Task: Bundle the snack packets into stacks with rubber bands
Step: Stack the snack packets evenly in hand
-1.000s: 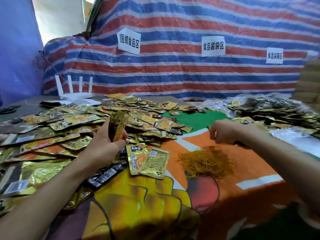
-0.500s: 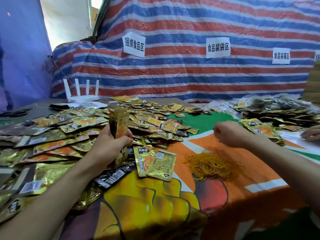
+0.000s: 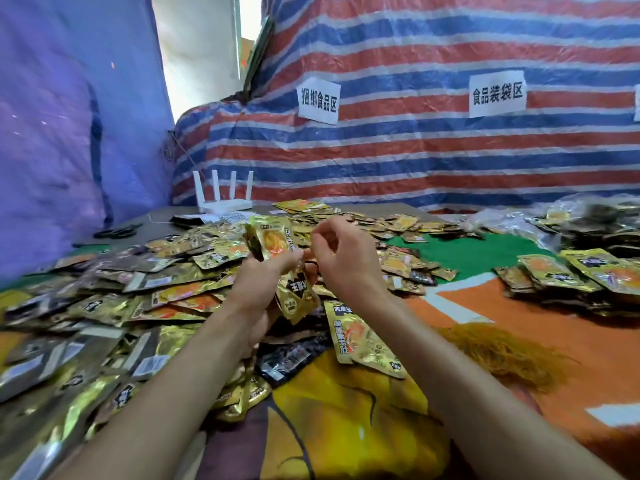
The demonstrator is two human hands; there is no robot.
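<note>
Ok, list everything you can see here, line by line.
held stack: one, gold packets, upright in the left grip
loose packets: many, gold and dark, heaped over the table's left and far side
right-hand heap: many packets, gold, at the table's right
rubber band pile: one, tan-orange, on the cloth beside the right forearm
rubber band: apparently one, thin, dark, next to the held stack
router: one, white, four antennas, far left of the table
paper signs: two whole, white, on the tarp
tarp: one, red, blue and white stripes, behind the table
tablecloth: one, orange, green, yellow
left grip: holds the stack
right grip: pinches the band, it seems
</note>
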